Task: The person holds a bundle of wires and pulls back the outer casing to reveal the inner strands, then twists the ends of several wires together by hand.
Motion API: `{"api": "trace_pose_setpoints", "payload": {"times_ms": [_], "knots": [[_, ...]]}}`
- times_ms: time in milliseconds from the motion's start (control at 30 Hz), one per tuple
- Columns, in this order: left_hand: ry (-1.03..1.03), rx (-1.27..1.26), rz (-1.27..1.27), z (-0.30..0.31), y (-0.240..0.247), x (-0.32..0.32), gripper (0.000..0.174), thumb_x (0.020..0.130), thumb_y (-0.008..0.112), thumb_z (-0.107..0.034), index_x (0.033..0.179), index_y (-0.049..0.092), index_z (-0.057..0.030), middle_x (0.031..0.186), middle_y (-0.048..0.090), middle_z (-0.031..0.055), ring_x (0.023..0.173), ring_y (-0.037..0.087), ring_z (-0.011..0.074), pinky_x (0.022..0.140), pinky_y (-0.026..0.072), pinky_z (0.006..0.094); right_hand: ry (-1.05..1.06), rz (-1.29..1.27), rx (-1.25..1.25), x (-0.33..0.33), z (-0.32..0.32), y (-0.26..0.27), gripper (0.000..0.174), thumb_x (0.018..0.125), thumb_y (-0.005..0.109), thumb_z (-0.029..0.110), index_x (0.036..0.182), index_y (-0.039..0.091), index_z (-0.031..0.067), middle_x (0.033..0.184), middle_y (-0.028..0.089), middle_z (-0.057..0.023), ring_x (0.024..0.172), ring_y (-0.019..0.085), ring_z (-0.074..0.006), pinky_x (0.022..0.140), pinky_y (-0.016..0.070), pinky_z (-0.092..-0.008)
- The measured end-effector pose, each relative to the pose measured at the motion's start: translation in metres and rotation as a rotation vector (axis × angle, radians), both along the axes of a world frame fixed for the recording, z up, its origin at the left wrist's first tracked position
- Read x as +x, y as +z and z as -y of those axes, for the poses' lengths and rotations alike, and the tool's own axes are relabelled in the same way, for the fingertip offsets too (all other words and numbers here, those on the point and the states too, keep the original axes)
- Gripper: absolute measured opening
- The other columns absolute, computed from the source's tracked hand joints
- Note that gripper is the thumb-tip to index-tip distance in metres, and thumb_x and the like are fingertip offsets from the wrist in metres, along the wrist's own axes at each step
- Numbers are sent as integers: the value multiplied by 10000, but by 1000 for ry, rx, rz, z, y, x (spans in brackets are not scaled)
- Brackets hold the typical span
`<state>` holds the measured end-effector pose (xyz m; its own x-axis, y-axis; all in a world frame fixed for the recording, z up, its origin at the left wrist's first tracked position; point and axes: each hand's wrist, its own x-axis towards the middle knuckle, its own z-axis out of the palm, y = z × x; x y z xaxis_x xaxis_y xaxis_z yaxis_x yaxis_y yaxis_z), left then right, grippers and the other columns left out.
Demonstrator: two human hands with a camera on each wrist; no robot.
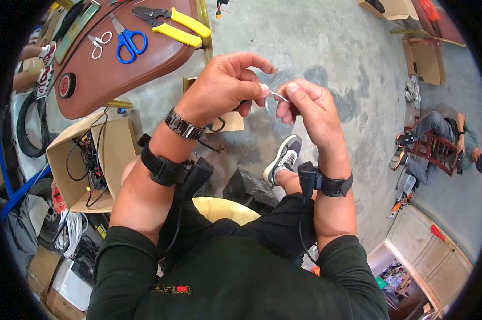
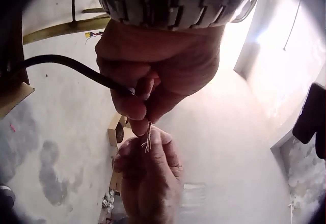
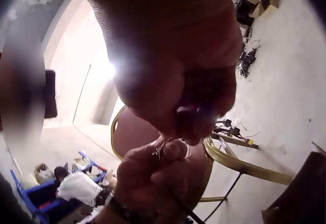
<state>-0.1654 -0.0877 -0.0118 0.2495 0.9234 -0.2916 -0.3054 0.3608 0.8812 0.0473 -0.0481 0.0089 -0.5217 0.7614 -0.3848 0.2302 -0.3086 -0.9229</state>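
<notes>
Left hand (image 1: pixel 225 88): my thumb and fingers pinch a black cable (image 2: pixel 66 63) near its end.
Right hand (image 1: pixel 313 106): at three o'clock of my left, grasping the bare strands (image 2: pixel 147 141) between thumb and fingertips.
Bare strands: silvery, bridging my two hands, tips splayed at my right thumb.
Brown padded surface (image 1: pixel 97 88): ten o'clock from my hands, bearing yellow-handled pliers (image 1: pixel 177 35) and blue-handled scissors (image 1: pixel 124 38).
Carton (image 1: pixel 118 141): eight o'clock, cables inside.
Shoe (image 1: pixel 283 157): five o'clock, on the floor.
Seated person (image 1: pixel 435 128): three o'clock, well apart.
</notes>
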Motion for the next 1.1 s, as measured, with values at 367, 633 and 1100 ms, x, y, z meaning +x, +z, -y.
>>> {"api": "trace_pose_setpoints", "payload": {"times_ms": [367, 633, 1100], "knots": [[2, 160, -233, 2, -3, 6, 120, 838, 718, -40, 950, 684, -11, 738, 664, -1, 609, 595, 50, 527, 469, 202, 22, -24, -193, -5, -4, -8, 159, 913, 620, 207, 844, 671, 73, 670, 618, 20, 575, 549, -48, 528, 428, -195], [16, 115, -257, -1, 1, 4, 147, 830, 722, -25, 973, 698, -6, 766, 659, -13, 681, 595, 43, 585, 485, 204, -42, -117, -187, -4, -8, -3, 162, 912, 605, 180, 829, 662, 53, 665, 611, 9, 559, 533, -49, 517, 411, -197], [112, 366, -465, 3, -9, 12, 112, 837, 690, 0, 948, 704, 8, 785, 635, -19, 736, 549, 56, 658, 465, 236, -2, -1, 45, -6, -5, 3, 128, 932, 606, 125, 903, 666, 16, 683, 614, 9, 602, 540, -49, 546, 432, -212]]}}
